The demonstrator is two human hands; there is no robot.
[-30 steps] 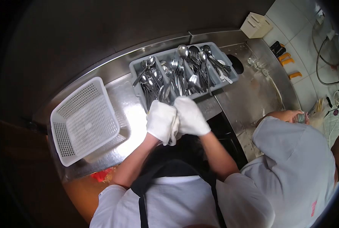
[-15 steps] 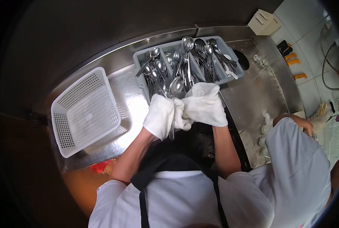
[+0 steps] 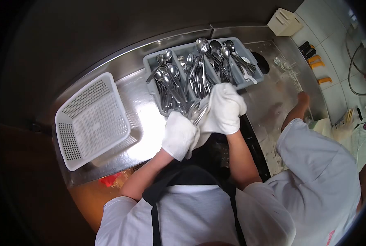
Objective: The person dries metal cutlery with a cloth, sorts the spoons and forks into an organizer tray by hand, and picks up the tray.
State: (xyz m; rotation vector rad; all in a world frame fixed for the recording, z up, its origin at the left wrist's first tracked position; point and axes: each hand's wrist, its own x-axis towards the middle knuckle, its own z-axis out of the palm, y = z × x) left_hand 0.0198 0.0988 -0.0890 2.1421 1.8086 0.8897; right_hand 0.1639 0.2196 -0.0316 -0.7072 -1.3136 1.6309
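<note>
My left hand (image 3: 179,135), in a white glove, is closed round several metal spoons (image 3: 197,111) whose bowls point up and away from me. My right hand (image 3: 228,108), also gloved in white, is closed on a white cloth (image 3: 203,137) that hangs between the two hands and touches the spoons. Just beyond both hands lies a grey cutlery tray (image 3: 152,91). Its compartments hold spoons (image 3: 166,80), forks (image 3: 191,59) and other cutlery. The spoons' handles are hidden by the glove and cloth.
An empty white perforated basket (image 3: 123,110) stands on the steel counter (image 3: 138,96) at the left. To the right, a co-worker in a grey shirt (image 3: 318,164) reaches over a steel surface. Orange-handled tools (image 3: 316,63) and a cream holder (image 3: 284,22) are by the tiled wall.
The single upright spoon between my hands has given way to several tilted spoons in my left hand. My right hand has risen slightly with the cloth. The co-worker's arm has reached farther forward.
</note>
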